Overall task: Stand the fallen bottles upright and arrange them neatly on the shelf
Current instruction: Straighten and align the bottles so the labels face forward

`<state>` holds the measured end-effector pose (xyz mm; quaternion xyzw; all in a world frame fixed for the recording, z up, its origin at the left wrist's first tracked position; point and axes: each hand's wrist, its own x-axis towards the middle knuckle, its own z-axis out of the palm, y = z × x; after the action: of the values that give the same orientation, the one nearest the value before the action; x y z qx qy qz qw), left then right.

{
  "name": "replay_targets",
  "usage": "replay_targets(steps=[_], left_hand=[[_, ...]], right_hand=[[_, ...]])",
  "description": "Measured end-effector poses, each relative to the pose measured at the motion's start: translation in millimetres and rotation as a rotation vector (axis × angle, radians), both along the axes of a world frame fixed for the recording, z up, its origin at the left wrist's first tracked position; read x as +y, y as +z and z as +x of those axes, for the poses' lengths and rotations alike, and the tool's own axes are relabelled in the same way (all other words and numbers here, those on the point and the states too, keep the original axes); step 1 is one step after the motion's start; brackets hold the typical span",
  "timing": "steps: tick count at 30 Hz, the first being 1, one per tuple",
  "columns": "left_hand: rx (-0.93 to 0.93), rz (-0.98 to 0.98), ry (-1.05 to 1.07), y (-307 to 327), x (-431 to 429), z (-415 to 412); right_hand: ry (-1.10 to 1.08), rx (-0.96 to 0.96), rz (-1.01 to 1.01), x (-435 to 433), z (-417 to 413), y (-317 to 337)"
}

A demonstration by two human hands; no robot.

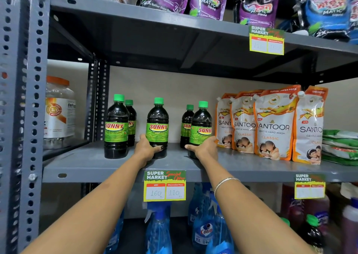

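Observation:
Several dark Sunny bottles with green caps stand upright on the grey middle shelf [93, 164]. My left hand [148, 147] wraps the base of the middle bottle [157, 125]. My right hand [203, 147] grips the lower part of the front right bottle [201, 125]. Behind that one stands a smaller-looking rear bottle [187, 123]. At the left, a front bottle [116, 127] stands with another bottle [131, 122] just behind it. None of the bottles in view lies on its side.
Orange Santoor hand wash pouches [271, 125] stand close to the right of the bottles, with green packets [341, 145] beyond. A price tag [164, 186] hangs on the shelf edge. Purple and blue detergent pouches fill the shelf above; blue spray bottles [203, 228] sit below. A steel upright [23, 98] stands at left.

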<state>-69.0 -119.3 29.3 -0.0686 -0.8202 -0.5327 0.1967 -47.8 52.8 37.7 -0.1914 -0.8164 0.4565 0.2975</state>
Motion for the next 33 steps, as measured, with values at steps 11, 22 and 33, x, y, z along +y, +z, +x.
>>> replay_targets(steps=[11,22,33], left_hand=[[0.023,-0.018,0.021,-0.9,1.0,-2.9],[0.033,-0.027,0.040,-2.4,-3.4,-10.2],[0.025,0.013,-0.006,-3.9,-3.6,-13.8]], right_hand=[[0.065,0.044,-0.016,6.3,-7.2,-0.3],[0.043,0.078,-0.055,5.9,-10.4,-0.7],[0.048,0.093,-0.068,6.8,-12.4,-0.7]])
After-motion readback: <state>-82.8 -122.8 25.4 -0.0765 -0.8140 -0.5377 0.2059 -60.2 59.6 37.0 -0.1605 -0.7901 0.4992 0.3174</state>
